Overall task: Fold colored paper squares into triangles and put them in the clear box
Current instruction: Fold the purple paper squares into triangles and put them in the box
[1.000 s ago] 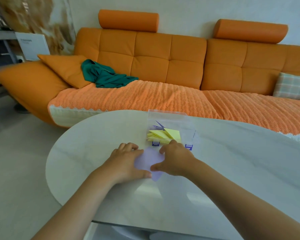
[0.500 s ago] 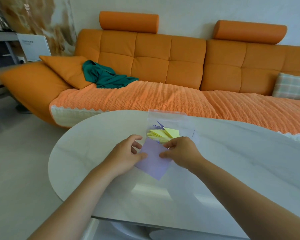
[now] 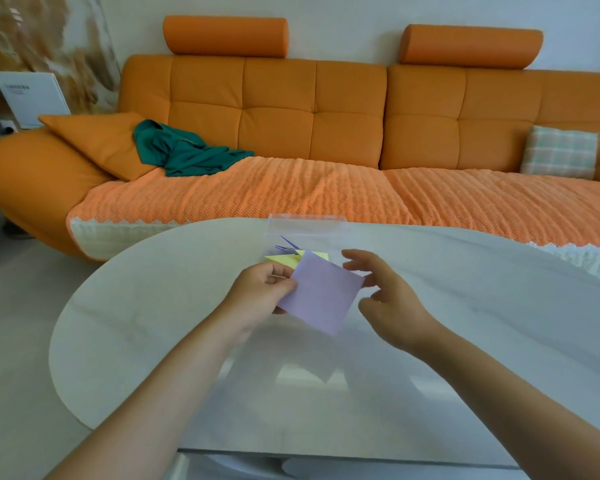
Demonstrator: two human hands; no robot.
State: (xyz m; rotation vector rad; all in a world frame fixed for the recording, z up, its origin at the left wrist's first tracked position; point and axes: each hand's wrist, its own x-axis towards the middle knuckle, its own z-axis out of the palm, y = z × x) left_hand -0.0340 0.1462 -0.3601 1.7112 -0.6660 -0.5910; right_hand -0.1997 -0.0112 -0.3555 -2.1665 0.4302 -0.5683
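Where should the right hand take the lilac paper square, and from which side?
Pinch the lilac square at its free right corner, coming from the right. The left hand pinches the opposite side, holding it above the table, and the open right hand is beside that corner.

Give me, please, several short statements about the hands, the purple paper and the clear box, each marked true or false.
1. The left hand pinches the purple paper. True.
2. The purple paper is already folded into a triangle. False: it is an unfolded square.
3. Yellow folded papers lie in the clear box. True.
4. The right hand is a closed fist. False: its fingers are spread, beside the paper's right corner.
5. The green cloth lies in the clear box. False: it lies on the orange sofa.
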